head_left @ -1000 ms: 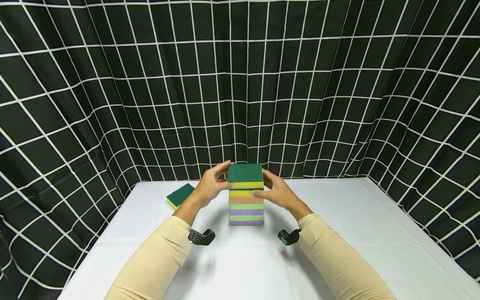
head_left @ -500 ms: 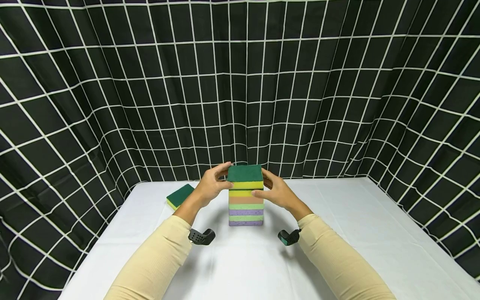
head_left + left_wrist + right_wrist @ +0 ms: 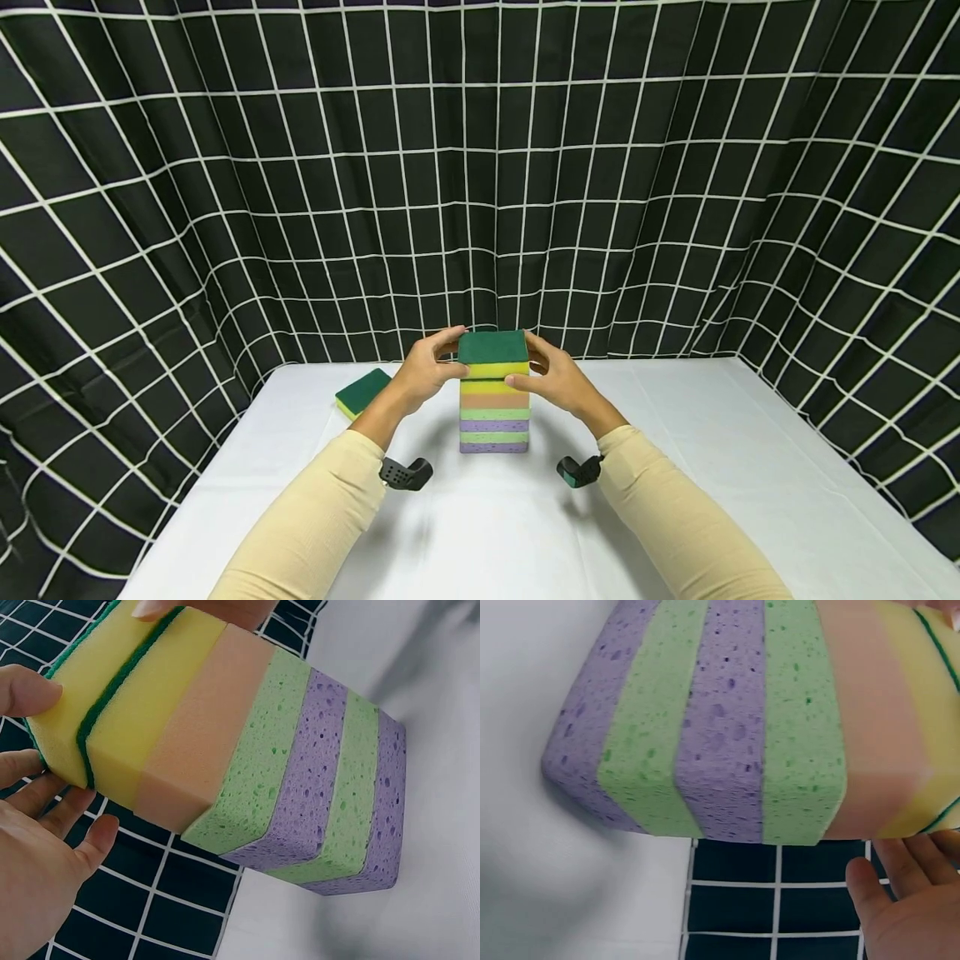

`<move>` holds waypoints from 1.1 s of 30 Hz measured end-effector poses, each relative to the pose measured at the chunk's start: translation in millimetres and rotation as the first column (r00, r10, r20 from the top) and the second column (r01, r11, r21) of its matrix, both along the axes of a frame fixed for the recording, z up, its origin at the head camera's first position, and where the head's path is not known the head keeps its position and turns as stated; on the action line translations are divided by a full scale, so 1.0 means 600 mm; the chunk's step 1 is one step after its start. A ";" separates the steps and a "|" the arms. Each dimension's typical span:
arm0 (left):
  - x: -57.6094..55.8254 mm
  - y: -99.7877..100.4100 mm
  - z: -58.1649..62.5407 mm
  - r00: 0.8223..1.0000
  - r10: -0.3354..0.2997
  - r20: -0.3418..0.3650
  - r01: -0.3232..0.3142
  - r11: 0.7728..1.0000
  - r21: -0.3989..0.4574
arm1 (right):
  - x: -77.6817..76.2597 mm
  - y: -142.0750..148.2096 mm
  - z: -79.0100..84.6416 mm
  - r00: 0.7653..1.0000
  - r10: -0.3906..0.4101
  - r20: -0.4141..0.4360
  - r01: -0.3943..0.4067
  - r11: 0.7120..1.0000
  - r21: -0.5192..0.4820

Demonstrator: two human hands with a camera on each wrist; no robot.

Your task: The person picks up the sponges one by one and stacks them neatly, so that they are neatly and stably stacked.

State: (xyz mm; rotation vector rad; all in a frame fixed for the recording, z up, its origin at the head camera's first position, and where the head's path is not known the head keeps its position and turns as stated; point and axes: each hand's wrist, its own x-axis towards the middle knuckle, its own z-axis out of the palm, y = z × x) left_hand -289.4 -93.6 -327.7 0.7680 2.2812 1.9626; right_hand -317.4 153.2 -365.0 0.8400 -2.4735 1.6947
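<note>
In the head view, a stack of sponges stands upright on the table, layered purple, green, peach and yellow. Its top sponge is yellow with a dark green scouring face upward. My left hand holds that sponge at its left end, thumb against the front yellow edge. At the right end, my right hand has its thumb on the front of the yellow layer just below, fingers along the side. The left wrist view shows a thin green line between the two yellow layers. Some fingertips behind the stack are hidden.
A loose green-and-yellow sponge lies left of the stack, partly behind my left wrist. The table has a white cloth. Behind and on both sides hangs a black curtain with a white grid.
</note>
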 end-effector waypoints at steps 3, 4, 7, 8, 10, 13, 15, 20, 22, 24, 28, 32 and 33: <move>0.000 -0.001 0.000 1.000 0.000 0.002 0.000 1.000 -0.007 | -0.007 0.001 0.002 1.000 -0.029 -0.009 0.029 0.999 0.018; 0.000 -0.001 0.000 1.000 0.000 0.004 0.000 1.000 -0.009 | -0.008 0.001 0.004 0.999 -0.035 -0.012 0.035 0.999 0.022; 0.000 -0.001 0.000 1.000 -0.002 0.005 0.002 1.000 -0.013 | -0.009 -0.001 0.011 0.999 -0.032 -0.041 0.032 0.999 0.017; 0.000 -0.001 0.000 1.000 -0.002 0.004 0.002 1.000 -0.014 | -0.010 -0.001 0.013 0.998 -0.031 -0.051 0.032 0.999 0.015; 0.001 0.000 0.001 1.000 -0.002 0.003 0.002 1.000 -0.015 | -0.010 -0.003 0.016 0.997 -0.027 -0.068 0.028 1.000 0.012; 0.002 0.001 0.002 1.000 0.000 -0.002 0.000 1.000 -0.018 | -0.010 -0.005 0.020 0.997 -0.032 -0.073 0.034 0.999 0.016; 0.003 0.000 0.003 1.000 0.002 0.000 -0.002 1.000 -0.019 | -0.010 -0.006 0.020 0.997 -0.033 -0.068 0.034 0.999 0.017; -0.007 -0.002 -0.006 1.000 -0.004 0.009 0.004 1.000 -0.018 | -0.007 -0.006 0.020 0.998 -0.044 -0.040 0.045 0.999 0.010; -0.017 -0.003 -0.015 1.000 -0.008 0.008 0.008 1.000 -0.012 | -0.007 -0.006 0.021 0.998 -0.051 -0.028 0.051 0.999 0.009; -0.027 -0.003 -0.024 1.000 -0.010 0.003 0.010 1.000 -0.004 | -0.005 -0.006 0.022 0.999 -0.049 -0.022 0.049 0.999 0.010; -0.037 -0.005 -0.034 1.000 -0.003 -0.006 0.003 1.000 0.008 | 0.011 -0.011 0.039 0.999 -0.044 -0.019 0.044 0.999 0.019; -0.037 -0.009 -0.034 1.000 0.022 -0.013 -0.022 1.000 0.001 | 0.038 -0.016 0.063 0.999 -0.050 -0.016 0.051 0.998 0.043; -0.036 -0.011 -0.033 0.999 0.029 -0.018 -0.029 1.000 -0.002 | 0.042 -0.016 0.066 0.999 -0.052 -0.016 0.053 0.997 0.048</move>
